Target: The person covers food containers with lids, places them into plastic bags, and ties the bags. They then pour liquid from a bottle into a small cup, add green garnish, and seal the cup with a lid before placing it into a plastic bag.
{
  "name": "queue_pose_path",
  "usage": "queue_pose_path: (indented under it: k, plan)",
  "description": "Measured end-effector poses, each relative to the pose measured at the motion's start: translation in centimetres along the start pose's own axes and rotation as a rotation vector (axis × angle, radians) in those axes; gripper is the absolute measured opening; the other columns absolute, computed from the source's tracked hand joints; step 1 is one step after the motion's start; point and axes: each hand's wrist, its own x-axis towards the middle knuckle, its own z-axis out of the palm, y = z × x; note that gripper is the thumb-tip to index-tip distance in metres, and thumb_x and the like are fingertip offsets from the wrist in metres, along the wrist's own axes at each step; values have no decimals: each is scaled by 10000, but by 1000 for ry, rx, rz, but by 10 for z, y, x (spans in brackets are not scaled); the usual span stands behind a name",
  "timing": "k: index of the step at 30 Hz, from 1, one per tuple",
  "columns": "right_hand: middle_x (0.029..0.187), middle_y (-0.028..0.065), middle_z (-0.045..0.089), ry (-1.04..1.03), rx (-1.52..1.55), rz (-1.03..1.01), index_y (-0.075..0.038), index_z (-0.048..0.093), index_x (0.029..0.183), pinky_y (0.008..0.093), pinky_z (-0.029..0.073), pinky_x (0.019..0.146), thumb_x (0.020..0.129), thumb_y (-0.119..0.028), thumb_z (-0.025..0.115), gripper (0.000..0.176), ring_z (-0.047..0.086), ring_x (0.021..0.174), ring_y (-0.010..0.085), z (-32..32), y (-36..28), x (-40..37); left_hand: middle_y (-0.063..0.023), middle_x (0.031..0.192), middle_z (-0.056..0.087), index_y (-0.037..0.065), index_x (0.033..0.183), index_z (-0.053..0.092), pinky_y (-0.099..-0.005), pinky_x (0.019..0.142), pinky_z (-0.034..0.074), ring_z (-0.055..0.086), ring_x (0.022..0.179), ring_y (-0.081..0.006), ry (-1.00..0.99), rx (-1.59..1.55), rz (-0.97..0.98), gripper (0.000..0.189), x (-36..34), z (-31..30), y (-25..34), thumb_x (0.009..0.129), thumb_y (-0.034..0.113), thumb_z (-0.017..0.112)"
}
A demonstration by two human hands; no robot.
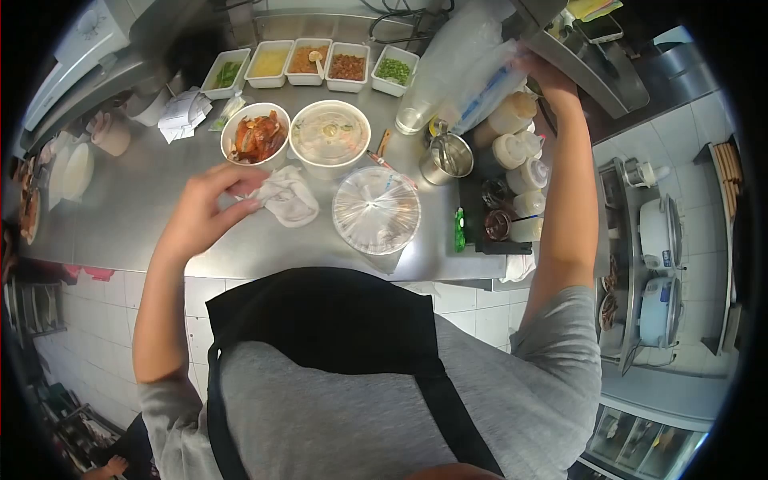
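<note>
My left hand (pixel 212 210) hovers over the steel counter, fingers apart and empty, beside a crumpled white cloth (pixel 290 197). Behind it stands an open white bowl of reddish-brown meat (pixel 256 136). To that bowl's right is a round container with a clear lid (pixel 330 134). Nearer me sits a bowl wrapped in clear plastic (pixel 376 210). My right hand (pixel 546 74) reaches far to the back right, at the clear plastic bags (pixel 472 68); its fingers are blurred and partly hidden by the bags.
Several white trays of chopped toppings (pixel 348 67) line the back. A metal pot with utensils (pixel 446 158) and squeeze bottles (pixel 528 176) stand at the right. Paper slips (pixel 184 114) lie at the back left. Part of another person's hand (pixel 117 465) shows at the lower left.
</note>
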Motion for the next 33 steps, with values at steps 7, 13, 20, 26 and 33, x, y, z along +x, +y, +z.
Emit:
queue_pose_path:
  k: [7, 13, 20, 26, 33]
  plan:
    - [1117, 149, 647, 391, -581, -167, -92, 628, 1144, 398, 432, 927, 885, -472, 520, 473, 587, 1075, 313, 7, 30, 4, -92, 1032, 651, 52, 1110, 621, -303, 806, 502, 634, 914, -183, -128, -344, 199, 294, 125, 64, 2, 828, 119, 676]
    - [1121, 157, 642, 462, -857, -61, -92, 626, 1141, 423, 453, 906, 905, -438, 507, 436, 593, 1065, 326, -1, 48, 3, -250, 1418, 339, 114, 1333, 498, -394, 1086, 325, 338, 1327, -381, -294, 13, 353, 663, 220, 167, 36, 761, 351, 733]
    - [1033, 137, 647, 469, -714, -47, -48, 621, 1097, 385, 482, 844, 884, -290, 581, 325, 609, 970, 265, -6, 67, -17, -281, 1510, 70, 222, 1491, 217, -420, 1081, 337, 287, 1347, -431, -313, 235, 22, 888, 244, 229, 79, 774, 359, 722]
    - [952, 108, 641, 655, 397, -2, -17, 606, 1067, 344, 500, 785, 863, -171, 627, 256, 610, 882, 206, 2, 68, -39, -264, 1520, 38, 252, 1496, 200, -399, 1055, 374, 175, 1407, -386, -383, 315, -122, 916, 251, 246, 80, 765, 427, 725]
    - [909, 71, 634, 886, 633, 76, -3, 585, 995, 341, 487, 720, 870, -134, 607, 183, 603, 826, 184, 27, -5, -52, -218, 1527, 104, 280, 1490, 220, -381, 1049, 372, 196, 1409, -347, -391, 370, -100, 874, 254, 241, 79, 781, 461, 699]
